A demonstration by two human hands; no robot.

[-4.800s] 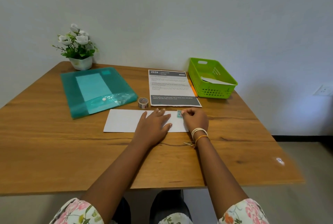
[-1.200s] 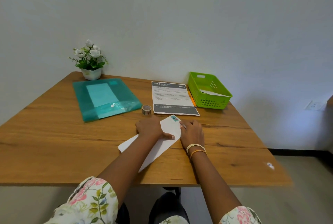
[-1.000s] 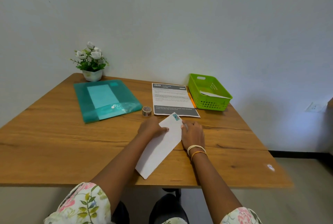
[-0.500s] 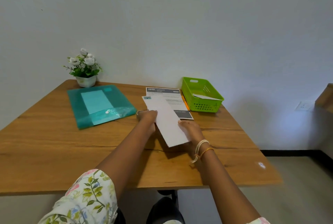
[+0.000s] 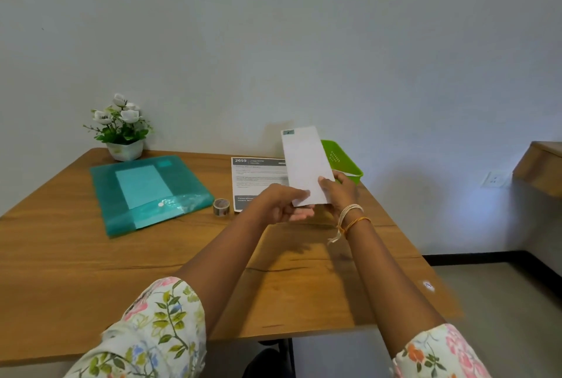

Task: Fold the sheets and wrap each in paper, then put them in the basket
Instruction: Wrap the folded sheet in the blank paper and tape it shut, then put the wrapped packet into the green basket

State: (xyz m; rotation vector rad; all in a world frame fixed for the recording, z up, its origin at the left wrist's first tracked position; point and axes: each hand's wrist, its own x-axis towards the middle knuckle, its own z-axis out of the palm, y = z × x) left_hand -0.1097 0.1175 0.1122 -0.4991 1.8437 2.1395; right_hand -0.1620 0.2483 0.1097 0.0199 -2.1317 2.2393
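Head view: white wrapped sheet (image 5: 305, 164), long narrow packet, small teal tape patch at top corner, held upright above worktop (image 5: 76, 256), in front of green basket (image 5: 345, 160) at far right. Right hand (image 5: 339, 192) pinches lower right edge. Left hand (image 5: 281, 204) fingers curled, touching bottom left edge.

On the table (image 5: 91, 271), the folder (image 5: 146, 192) lies left of the tape roll (image 5: 221, 206), basket (image 5: 343, 161) far right.
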